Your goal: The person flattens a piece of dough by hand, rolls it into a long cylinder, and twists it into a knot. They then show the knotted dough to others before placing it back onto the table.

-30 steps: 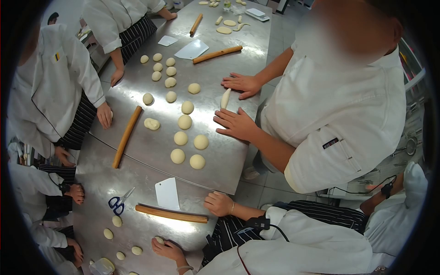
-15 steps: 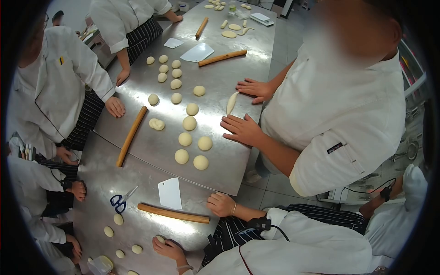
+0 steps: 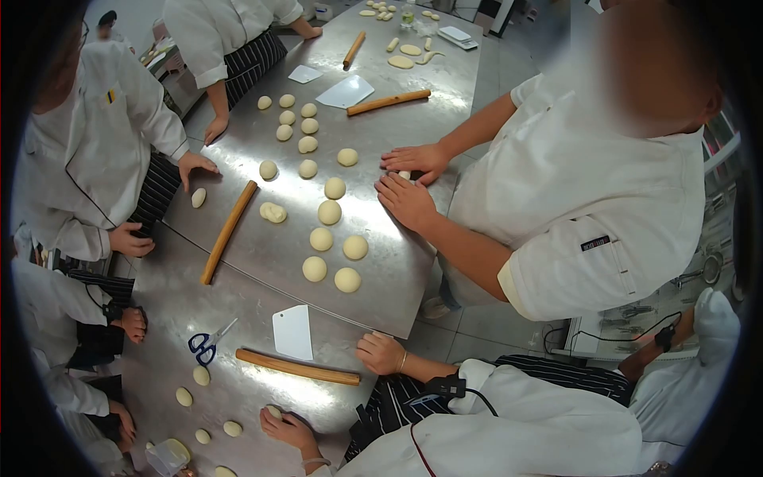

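Neither my left hand nor my right hand is in view. A person in white on the right (image 3: 596, 199) has both hands (image 3: 411, 183) over a small piece of dough (image 3: 404, 175), most of it hidden. Rounded dough balls (image 3: 321, 238) lie in loose rows along the metal table (image 3: 381, 306). A lumpy dough piece (image 3: 273, 212) rests beside a wooden rolling pin (image 3: 228, 232). At the lower right, another person's hand (image 3: 288, 428) cups a dough ball (image 3: 274, 412); that person's other hand (image 3: 381, 353) is on the table edge.
Nearer me are blue-handled scissors (image 3: 203, 347), a white scraper (image 3: 293, 332), a second rolling pin (image 3: 298, 366) and a plastic tub (image 3: 168, 457). Several people stand along the left side. Farther off are more pins, scrapers (image 3: 345, 91), flattened dough (image 3: 401, 62) and a scale (image 3: 458, 37).
The right-hand person's hands have come together over the long dough piece, now mostly covered. A left-side person's hand has lifted, and an oval dough piece shows beside it. The view has shifted slightly.
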The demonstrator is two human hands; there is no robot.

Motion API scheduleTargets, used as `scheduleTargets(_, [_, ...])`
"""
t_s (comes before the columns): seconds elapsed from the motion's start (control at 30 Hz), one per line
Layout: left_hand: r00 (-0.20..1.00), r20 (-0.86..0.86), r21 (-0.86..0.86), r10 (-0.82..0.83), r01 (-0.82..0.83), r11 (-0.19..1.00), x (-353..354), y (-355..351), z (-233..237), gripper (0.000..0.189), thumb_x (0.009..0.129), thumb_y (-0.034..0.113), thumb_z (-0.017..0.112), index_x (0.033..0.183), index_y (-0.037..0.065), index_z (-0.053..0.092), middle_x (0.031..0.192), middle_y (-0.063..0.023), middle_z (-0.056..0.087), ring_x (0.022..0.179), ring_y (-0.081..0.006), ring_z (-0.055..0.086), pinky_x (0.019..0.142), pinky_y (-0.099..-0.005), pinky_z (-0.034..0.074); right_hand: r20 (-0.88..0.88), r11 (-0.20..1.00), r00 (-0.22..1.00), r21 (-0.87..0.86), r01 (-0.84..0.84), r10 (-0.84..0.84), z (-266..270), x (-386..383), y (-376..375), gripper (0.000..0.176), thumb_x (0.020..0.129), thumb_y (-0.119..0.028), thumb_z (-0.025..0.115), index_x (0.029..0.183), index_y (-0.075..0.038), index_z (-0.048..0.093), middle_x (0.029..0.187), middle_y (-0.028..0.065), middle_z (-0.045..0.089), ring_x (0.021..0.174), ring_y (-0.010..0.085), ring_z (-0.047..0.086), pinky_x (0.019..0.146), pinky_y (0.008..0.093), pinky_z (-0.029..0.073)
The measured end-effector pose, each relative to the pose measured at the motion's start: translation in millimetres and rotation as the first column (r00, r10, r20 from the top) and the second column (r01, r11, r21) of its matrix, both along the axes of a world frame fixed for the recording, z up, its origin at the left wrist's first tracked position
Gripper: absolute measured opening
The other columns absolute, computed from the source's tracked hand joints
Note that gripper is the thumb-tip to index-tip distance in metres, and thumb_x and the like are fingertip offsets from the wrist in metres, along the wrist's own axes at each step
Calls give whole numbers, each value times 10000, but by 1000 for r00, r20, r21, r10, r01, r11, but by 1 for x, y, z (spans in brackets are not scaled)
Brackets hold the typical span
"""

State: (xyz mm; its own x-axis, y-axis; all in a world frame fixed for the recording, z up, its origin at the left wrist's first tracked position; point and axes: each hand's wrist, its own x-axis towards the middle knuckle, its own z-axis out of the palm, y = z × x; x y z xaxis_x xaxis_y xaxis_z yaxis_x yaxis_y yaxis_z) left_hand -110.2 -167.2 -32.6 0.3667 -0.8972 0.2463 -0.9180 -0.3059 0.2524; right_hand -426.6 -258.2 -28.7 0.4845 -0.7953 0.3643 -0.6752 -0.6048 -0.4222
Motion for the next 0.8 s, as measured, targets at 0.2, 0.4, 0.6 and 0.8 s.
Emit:
scheduleTargets(0.2, [1000,-4,-22,1,-1,1000,-2,-2,2,450,793,77,463,1231,-28,453,1237,-213,457,1115,-391,425,943,-505,321,-3,1000,1000,10,2,-2,-1,1,1,182,654,-153,607,802,-77,534,803,59,475,751,220,484,661,324,390])
scheduleTargets(0.4, [1000,11,-18,-2,2,1000,0,-1,0,453,795,77,462,1235,-29,450,1242,-213,456,1125,-392,422,942,-506,325,6,1000,1000,4,11,-11,-3,1,1,188,649,-156,608,807,-79,539,802,58,478,754,219,490,663,327,396])
scheduleTargets(0.6, [1000,6,-6,7,-7,1000,-1,-1,1,456,796,71,462,1240,-33,447,1242,-216,458,1123,-394,427,938,-506,330,-2,1000,1000,15,12,-12,-5,2,2,201,641,-160,609,814,-81,545,810,55,481,764,221,490,674,329,395])
scheduleTargets(0.8, [1000,6,-23,-4,4,1000,0,-1,0,459,795,72,467,1241,-35,446,1237,-219,462,1120,-396,429,938,-510,332,-7,1000,1000,10,9,-9,-6,1,1,203,643,-170,607,814,-81,541,813,55,482,772,221,492,682,328,394])
